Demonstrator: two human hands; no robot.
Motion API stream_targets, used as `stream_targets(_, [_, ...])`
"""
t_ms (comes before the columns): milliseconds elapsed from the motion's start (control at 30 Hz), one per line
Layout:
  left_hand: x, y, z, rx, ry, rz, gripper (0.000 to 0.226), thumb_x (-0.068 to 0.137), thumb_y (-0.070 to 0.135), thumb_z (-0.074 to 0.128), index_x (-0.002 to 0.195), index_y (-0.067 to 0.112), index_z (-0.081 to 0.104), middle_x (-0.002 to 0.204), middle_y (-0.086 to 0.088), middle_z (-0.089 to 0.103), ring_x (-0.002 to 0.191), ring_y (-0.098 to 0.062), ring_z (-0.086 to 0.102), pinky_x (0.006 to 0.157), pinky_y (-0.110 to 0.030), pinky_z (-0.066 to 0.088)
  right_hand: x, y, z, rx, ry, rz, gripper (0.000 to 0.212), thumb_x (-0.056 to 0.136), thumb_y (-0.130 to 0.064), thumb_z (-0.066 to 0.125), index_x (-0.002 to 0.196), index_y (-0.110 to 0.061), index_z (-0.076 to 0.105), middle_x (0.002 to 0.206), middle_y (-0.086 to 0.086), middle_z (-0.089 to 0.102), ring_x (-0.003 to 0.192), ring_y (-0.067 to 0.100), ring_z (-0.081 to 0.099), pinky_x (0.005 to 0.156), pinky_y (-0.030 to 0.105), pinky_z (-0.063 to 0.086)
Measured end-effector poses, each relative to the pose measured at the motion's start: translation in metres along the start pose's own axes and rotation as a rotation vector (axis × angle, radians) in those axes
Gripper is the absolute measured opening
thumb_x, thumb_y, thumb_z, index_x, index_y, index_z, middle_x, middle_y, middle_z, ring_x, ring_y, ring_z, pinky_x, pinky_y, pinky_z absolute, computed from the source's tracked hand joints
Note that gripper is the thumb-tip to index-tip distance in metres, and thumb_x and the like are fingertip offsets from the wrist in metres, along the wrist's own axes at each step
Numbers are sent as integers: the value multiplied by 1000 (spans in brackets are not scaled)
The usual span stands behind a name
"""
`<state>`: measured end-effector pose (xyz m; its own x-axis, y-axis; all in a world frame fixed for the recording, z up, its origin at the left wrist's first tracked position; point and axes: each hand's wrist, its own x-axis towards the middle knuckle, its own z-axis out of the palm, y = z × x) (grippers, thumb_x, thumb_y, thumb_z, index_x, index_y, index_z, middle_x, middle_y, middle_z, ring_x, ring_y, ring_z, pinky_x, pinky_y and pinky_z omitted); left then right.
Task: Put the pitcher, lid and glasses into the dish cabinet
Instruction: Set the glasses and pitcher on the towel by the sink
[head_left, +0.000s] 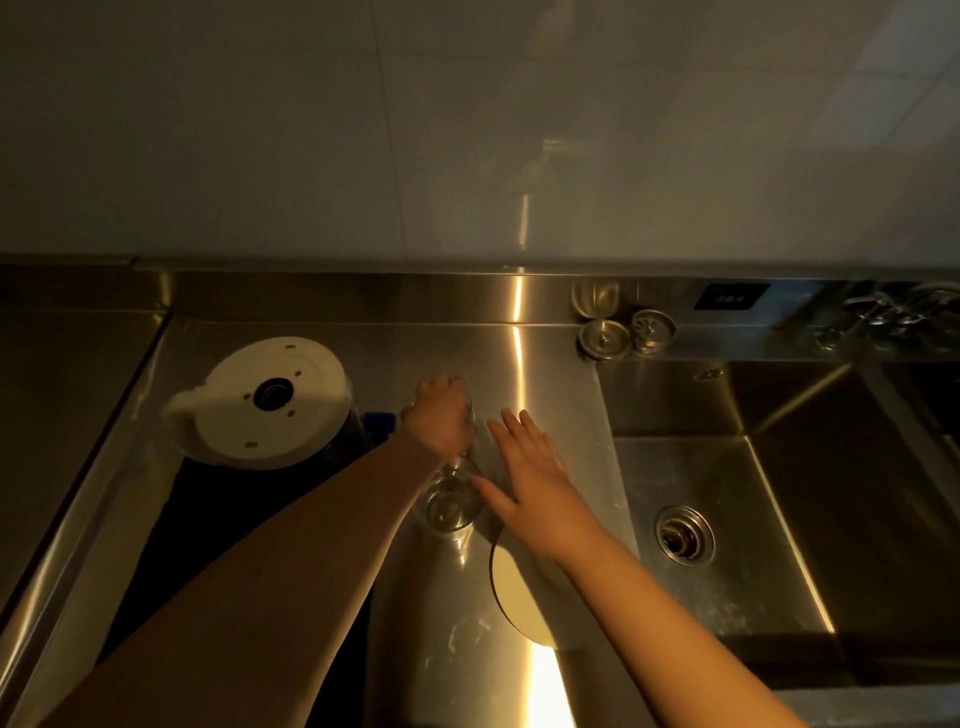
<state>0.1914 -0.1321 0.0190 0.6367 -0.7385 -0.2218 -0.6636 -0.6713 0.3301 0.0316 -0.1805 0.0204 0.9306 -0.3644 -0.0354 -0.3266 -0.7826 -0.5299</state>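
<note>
The light is dim and yellow, so much is hard to read. The left hand (440, 413) covers most of a clear glass (470, 415) on the steel surface (545, 364); only a sliver of glass shows at the hand's right edge, and the fingers are curled down over it in a grip. A second glass (449, 501) stands just nearer the camera, partly behind the left forearm, its round rim and base faintly visible. The right hand (530, 473) lies flat and relaxed with fingers spread and straight, holding nothing; its thumb is just beside the second glass, though whether it touches cannot be told. A pale round lid (511, 592) lies on the surface under the right forearm, which hides its right part.

To the left the pitcher (262, 402) stands upside down on a dark mat (249, 519), its white base up; its dark body is barely visible beneath. The left arm hides part of the mat.

At the right is a sink (779, 467) with a drain (684, 532). Two strainer plugs (626, 335) sit on the ledge behind it. A tap (893, 312) at the far right is blurred and cut off by the frame.
</note>
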Motion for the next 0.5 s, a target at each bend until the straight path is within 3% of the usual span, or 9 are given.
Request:
stream_targets(167, [-11,6,-19,2,100,142,39,90,23,54,124,9,45,129,-10,40,123,-25,34,99,-42,39,-1,1,-9,37,25,14,72,93,-54,40,149,-21,10,158,2,3,143,13,-7,116,33,-3])
stream_targets(267, [-26,20,-43,-78,187,249,48,86,25,60,128,6,45,130,-11,40,124,-25,34,101,-38,36,1,-3,-15,49,66,-15,74,92,-50,45,149,-20,9,158,3,5,144,14,-5,117,32,0])
stream_targets(500, [-88,30,-92,-285,289,306,67,81,27,69,139,16,37,139,-4,36,128,-19,32,96,-20,25,2,-18,-31,191,283,-128,89,82,-30,69,149,-20,11,154,0,21,142,16,19,115,37,24])
